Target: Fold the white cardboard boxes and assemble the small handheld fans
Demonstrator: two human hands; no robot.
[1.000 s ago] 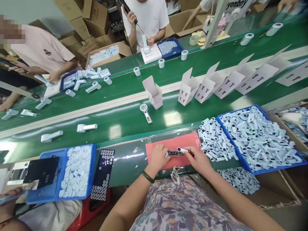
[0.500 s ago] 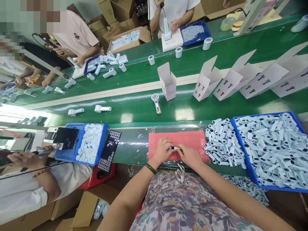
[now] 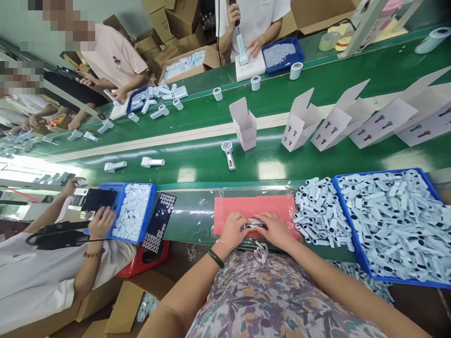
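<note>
Both my hands rest low over a red mat. Between them lies a small whitish handle piece with dark and orange bits showing, probably part of a handheld fan. My left hand is closed on its left end, and my right hand grips the right end. Fingers cover much of the piece. To the right of the mat is a heap of pale handle pieces with dark ovals. A handheld fan lies on the green belt beyond the mat.
A blue tray of handle pieces stands at right. Open white boxes line the belt, with one box nearer the middle. At left, a co-worker's hand is beside a blue tray. Other people work across the belt.
The handle piece now shows a lighter side with orange, and my right fingers lie further over it. The left co-worker's hands have moved apart, one towards the tray. Belt items shifted slightly in view.
</note>
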